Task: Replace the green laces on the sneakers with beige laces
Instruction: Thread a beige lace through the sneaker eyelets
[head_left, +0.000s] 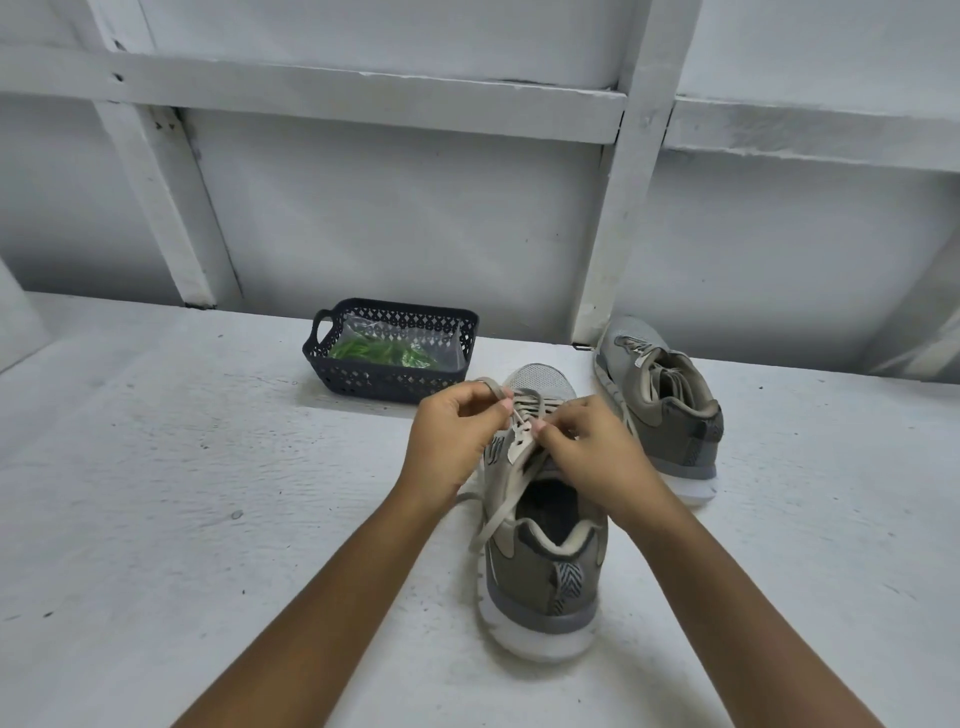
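Note:
A grey-olive sneaker (540, 561) stands in front of me, heel toward me, with a beige lace (501, 512) crossing its upper eyelets. My left hand (452, 441) pinches a loop and the tip of that lace at the left eyelet row. My right hand (592, 447) pinches the lace or the eyelet flap on the right side. One loose lace end trails down the shoe's left side. A second sneaker (665, 405) with beige laces stands at the back right. The green laces (379, 351) lie in a plastic bag inside the dark basket (363, 379).
The white painted table (182, 493) stretches wide to the left and right of the shoes. A white wall with beams rises behind; one upright post (618, 208) meets the table next to the second sneaker.

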